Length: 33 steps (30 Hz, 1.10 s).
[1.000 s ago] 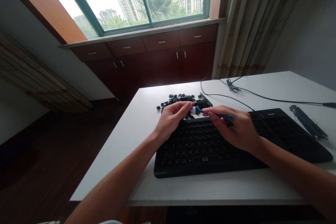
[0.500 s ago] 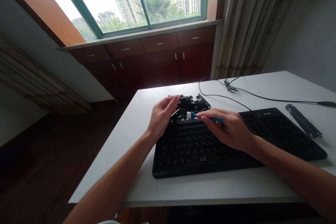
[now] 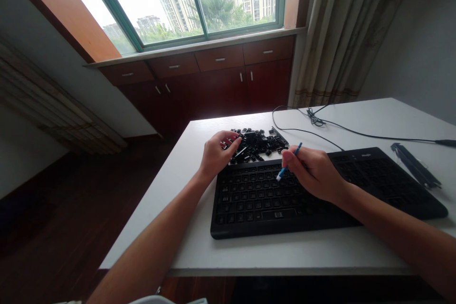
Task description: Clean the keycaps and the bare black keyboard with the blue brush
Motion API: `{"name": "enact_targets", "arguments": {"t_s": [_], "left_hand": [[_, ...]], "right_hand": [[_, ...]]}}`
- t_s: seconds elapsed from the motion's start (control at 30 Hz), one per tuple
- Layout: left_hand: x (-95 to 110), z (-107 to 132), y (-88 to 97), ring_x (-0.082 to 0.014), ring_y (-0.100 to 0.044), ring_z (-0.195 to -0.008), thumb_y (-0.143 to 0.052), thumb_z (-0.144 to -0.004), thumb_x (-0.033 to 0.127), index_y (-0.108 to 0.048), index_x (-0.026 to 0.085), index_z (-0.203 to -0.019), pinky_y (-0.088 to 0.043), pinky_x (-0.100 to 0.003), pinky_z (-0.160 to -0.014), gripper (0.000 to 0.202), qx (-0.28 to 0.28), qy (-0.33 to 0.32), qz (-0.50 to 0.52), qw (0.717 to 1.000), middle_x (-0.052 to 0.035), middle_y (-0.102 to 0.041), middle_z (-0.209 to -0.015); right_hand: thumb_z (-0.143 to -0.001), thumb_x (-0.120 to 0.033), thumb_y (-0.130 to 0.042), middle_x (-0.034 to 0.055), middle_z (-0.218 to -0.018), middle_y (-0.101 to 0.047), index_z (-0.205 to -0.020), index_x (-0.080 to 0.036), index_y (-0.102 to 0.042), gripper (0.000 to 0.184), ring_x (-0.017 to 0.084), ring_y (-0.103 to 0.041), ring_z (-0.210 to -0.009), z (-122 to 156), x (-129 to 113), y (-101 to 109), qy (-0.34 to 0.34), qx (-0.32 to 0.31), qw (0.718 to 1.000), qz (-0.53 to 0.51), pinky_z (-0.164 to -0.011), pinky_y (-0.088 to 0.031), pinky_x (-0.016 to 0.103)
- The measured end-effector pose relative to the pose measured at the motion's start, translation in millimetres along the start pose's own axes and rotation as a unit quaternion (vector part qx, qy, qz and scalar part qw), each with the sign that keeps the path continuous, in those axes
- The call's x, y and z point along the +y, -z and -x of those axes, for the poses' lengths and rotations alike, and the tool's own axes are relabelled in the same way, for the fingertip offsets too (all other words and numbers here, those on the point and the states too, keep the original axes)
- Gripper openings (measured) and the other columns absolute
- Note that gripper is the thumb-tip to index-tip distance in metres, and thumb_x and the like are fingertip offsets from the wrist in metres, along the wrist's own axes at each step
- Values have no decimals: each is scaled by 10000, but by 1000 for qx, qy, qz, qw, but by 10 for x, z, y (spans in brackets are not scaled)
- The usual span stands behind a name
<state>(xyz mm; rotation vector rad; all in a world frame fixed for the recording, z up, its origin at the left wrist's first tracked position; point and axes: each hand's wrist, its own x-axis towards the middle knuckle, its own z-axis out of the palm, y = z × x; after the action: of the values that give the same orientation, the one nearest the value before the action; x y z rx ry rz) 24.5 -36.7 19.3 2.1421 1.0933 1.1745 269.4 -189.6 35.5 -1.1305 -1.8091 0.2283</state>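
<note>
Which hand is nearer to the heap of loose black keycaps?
Left. The left hand is at the left edge of the heap; the right hand is apart from it, over the keyboard, holding the blue brush.

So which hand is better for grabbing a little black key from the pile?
Probably the left hand: it's at the pile of loose black keycaps, while the right hand holds a blue brush over the keyboard.
</note>
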Motion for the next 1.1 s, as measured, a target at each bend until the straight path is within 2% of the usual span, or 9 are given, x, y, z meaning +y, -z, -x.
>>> {"name": "enact_targets", "arguments": {"t_s": [0.1,0.23,0.3,0.43,0.53,0.7,0.9,1.0,1.1], "left_hand": [[-139,-29,8,-190,-709,-820,-739,-936,347,-791,231,-1044,-577,-351,-795,168,2,-34,-59,998,-42,-800,-977],[-169,-21,-15,-198,-724,-838,-708,-952,296,-784,245,-1072,-591,-375,-828,151,-24,-62,-79,995,-34,-802,-998],[-144,-8,-24,-205,-724,-862,-703,-951,269,-782,247,-1088,-591,-385,-848,160,-37,-79,-90,992,-38,-795,-1008],[-109,3,-22,-215,-721,-898,-690,-957,236,-779,236,-1113,-586,-406,-886,179,-50,-106,-107,987,-50,-784,-1024],[-106,1,-17,-225,-727,-923,-682,-967,237,-777,232,-1124,-588,-413,-892,184,-59,-113,-114,985,-56,-785,-1028],[-97,1,-12,-231,-731,-951,-675,-973,243,-771,237,-1122,-594,-414,-884,177,-69,-113,-121,984,-58,-781,-1042],[-89,1,-11,-224,-732,-950,-673,-976,244,-766,237,-1143,-597,-404,-888,191,-69,-114,-127,983,-55,-777,-1042],[-80,-1,-8,-227,-733,-956,-670,-973,232,-768,233,-1139,-597,-411,-897,192,-73,-111,-124,983,-60,-777,-1057],[-76,-2,-9,-224,-733,-942,-669,-973,237,-770,229,-1141,-597,-409,-885,196,-75,-102,-118,985,-62,-771,-1051]], "right_hand": [[-1077,-308,-554,-4,-816,-700,-913,-168,-701,261,56,-551,-588,3,14,-19,3,-5,1000,-1,-590,-427,222],[-1093,-326,-519,34,-1022,-755,-1099,-189,-712,237,111,-701,-842,13,16,-25,-25,-21,999,-16,-790,-522,247],[-1109,-350,-475,26,-954,-735,-1076,-190,-697,275,106,-689,-809,13,1,-6,-37,-7,999,-31,-766,-520,244],[-1128,-406,-404,-19,-665,-576,-784,-183,-614,460,75,-535,-588,5,-20,43,-57,9,997,-54,-597,-433,231],[-1119,-444,-420,-33,-580,-502,-713,-175,-587,515,63,-460,-521,3,-6,46,-73,-2,995,-64,-538,-374,235],[-1088,-496,-485,-30,-579,-484,-720,-163,-625,516,65,-458,-516,9,29,11,-114,-43,984,-131,-511,-365,231],[-1096,-503,-458,10,-778,-598,-876,-161,-700,473,69,-550,-596,30,23,49,-119,-121,946,-277,-528,-432,213],[-1114,-488,-403,-2,-690,-574,-841,-163,-687,511,75,-538,-564,42,29,52,-103,-133,956,-239,-521,-431,215],[-1109,-400,-444,-7,-613,-575,-793,-162,-681,461,82,-529,-526,32,43,60,-22,-115,989,-93,-529,-416,240]]}}
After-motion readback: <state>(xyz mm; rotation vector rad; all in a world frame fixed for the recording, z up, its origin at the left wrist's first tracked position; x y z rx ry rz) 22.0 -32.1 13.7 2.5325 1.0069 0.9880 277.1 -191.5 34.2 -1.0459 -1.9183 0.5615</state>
